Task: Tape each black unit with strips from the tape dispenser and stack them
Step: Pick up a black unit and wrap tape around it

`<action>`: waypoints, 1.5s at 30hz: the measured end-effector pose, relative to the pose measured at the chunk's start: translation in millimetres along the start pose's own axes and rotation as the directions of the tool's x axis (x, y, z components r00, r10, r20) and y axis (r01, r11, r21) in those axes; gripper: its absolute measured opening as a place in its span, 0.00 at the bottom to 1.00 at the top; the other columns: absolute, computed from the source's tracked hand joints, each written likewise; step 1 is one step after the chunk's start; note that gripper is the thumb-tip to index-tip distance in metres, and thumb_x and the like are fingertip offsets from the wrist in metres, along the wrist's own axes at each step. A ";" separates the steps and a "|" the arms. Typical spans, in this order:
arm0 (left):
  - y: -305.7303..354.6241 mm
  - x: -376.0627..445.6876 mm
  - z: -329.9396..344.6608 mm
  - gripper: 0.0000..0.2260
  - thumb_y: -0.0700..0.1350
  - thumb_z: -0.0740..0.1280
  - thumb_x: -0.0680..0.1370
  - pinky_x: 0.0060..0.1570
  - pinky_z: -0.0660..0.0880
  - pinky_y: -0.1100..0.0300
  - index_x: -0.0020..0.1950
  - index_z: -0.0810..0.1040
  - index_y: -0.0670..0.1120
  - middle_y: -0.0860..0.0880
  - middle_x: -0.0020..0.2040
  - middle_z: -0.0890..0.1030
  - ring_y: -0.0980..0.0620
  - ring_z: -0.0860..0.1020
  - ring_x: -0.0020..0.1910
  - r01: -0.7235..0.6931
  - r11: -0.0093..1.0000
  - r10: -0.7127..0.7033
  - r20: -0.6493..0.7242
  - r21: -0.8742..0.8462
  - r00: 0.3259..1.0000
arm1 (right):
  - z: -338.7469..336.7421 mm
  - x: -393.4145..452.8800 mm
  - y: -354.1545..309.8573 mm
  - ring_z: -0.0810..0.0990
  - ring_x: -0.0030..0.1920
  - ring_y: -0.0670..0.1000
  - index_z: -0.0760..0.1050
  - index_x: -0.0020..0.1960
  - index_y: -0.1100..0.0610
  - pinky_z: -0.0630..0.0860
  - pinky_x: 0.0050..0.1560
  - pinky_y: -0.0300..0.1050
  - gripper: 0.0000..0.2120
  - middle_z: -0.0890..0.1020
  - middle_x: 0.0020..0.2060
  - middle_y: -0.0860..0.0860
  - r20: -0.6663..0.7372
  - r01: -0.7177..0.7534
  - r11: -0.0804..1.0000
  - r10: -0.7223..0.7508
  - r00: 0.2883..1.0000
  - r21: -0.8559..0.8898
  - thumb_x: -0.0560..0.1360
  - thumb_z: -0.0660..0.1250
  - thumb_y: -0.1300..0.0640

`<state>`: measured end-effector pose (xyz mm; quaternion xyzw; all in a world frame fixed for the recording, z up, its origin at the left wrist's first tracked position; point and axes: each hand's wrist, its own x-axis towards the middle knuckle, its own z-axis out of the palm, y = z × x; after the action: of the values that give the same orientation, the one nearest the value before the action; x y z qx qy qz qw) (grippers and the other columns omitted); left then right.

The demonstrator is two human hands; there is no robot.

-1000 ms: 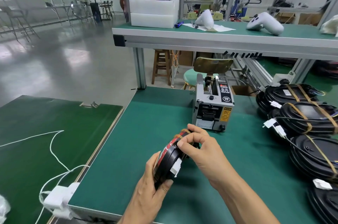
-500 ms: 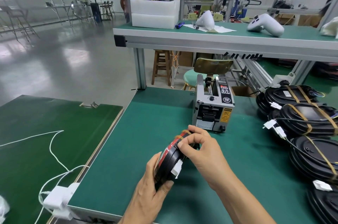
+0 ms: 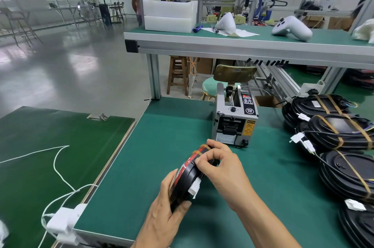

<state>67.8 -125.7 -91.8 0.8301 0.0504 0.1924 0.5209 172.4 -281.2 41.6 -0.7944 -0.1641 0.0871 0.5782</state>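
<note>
my left hand (image 3: 168, 205) grips the round black plastic unit (image 3: 187, 177); my right hand (image 3: 218, 166) pinches amber tape onto its rim; finished taped black units (image 3: 342, 132) stacked at three o'clock, dispenser at twelve.

Both hands, left hand (image 3: 164, 205) and right hand (image 3: 220, 169), grip a black unit (image 3: 187, 179) edge-up.

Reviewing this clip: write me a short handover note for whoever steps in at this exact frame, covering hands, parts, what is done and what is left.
Left hand grips the lower edge of the black unit, held on edge above the green bench.
Right hand pinches its upper rim, pressing on a tan tape strip.
Tape dispenser stands just behind the hands.
Done: several taped units lie piled at the right.
Left: finish pressing this unit's tape, then add it to the pile. Whether untaped units remain cannot be seen.
</note>
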 end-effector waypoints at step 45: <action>3.9 4.1 -1.9 0.34 0.79 0.63 0.72 0.53 0.76 0.74 0.76 0.56 0.76 0.69 0.69 0.77 0.66 0.83 0.59 -0.020 0.999 0.020 -0.034 0.027 0.999 | -35.3 116.4 60.5 0.80 0.48 0.51 0.81 0.39 0.47 0.70 0.49 0.41 0.10 0.80 0.36 0.37 -0.545 -0.225 0.967 0.255 0.799 0.121 0.77 0.68 0.58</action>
<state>70.5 -124.7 -86.5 0.8339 0.0536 0.2113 0.5070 302.0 -287.3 1.5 -0.7847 0.1154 -0.0711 0.6049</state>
